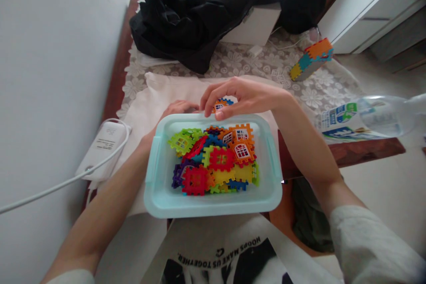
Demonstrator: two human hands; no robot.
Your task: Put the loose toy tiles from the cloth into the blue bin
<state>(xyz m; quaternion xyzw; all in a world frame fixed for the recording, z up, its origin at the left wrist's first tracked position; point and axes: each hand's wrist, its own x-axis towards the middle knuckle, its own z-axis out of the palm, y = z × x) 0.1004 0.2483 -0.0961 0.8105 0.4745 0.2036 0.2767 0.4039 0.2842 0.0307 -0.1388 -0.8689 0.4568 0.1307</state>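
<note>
A light-blue plastic bin (213, 210) stands in front of me, holding a jumble of notched interlocking building tiles (222, 158) in red, yellow, orange, green, blue and purple. Some have white window inserts (242, 151). Just past the bin's far rim, my right hand (244, 95) arches over with its fingers bent down and thumb apart; I see nothing gripped in it. Through the gap under it shows an orange and blue tile piece (220, 105) with a white window. My left hand (178, 107) lies behind the far left rim, its fingertips hidden near the right fingers.
A built block of tiles (311, 58) stands on the flowered lace tablecloth (233, 58). To the right lies a clear plastic bottle (366, 117). At left is a white power adapter (104, 146) with a cable. Black sheeting (186, 13) covers the back, beside a white box (256, 24).
</note>
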